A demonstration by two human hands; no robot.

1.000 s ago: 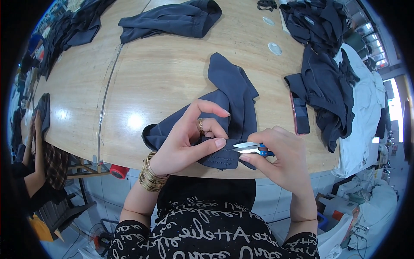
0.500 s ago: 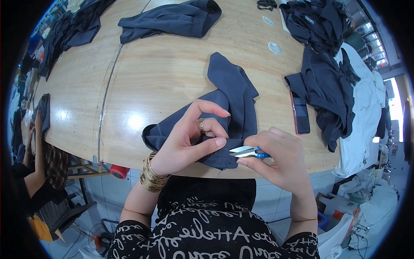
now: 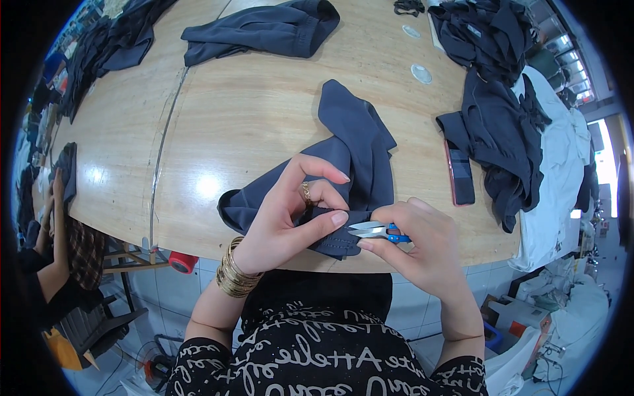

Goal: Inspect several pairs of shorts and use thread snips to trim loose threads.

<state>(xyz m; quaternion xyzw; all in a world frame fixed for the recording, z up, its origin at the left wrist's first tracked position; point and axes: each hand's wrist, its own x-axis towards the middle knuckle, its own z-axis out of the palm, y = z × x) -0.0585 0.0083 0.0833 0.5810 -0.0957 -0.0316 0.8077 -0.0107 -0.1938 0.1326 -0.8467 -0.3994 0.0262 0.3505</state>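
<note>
Garment point(image 3: 366, 142), mid-frame, looks soft, light; I'd hold its stitched edge point(image 3: 340, 247), which my left hand point(image 3: 285, 214) pinches; right hand point(image 3: 426, 243) grips scissors point(image 3: 379, 230).

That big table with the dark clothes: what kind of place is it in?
Probably a sewing workshop: dark garments lie heaped on the table, and the right hand holds blue-handled snips at stitched cloth.

Bench point(image 3: 257, 105): pale wood, glossy, seamed
Floor point(image 3: 175, 290): pale tiles
Chair point(image 3: 99, 330): dark, lower left
Light: white glare point(image 3: 207, 184) on bench
</note>
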